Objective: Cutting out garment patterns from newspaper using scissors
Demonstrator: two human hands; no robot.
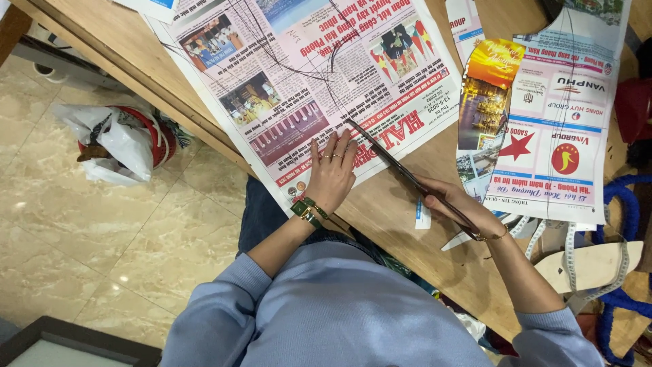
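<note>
Across the wooden desk a large newspaper sheet lies flat, marked with thin dark drawn lines, its near edge overhanging the desk's rim. Because that edge is unsupported, the sheet could sag or slide as it is cut, and the cut would likely wander off the line. A second cut sheet lies just beside it on the right. Long dark scissors slant from the right hand, whose fingers are wrapped through the handles, to a tip on the newspaper. The left hand presses the sheet, fingers spread flat; its fingertips sit just beside the blade tip, so a quick snip risks a nick. A measuring tape trails at the right.
</note>
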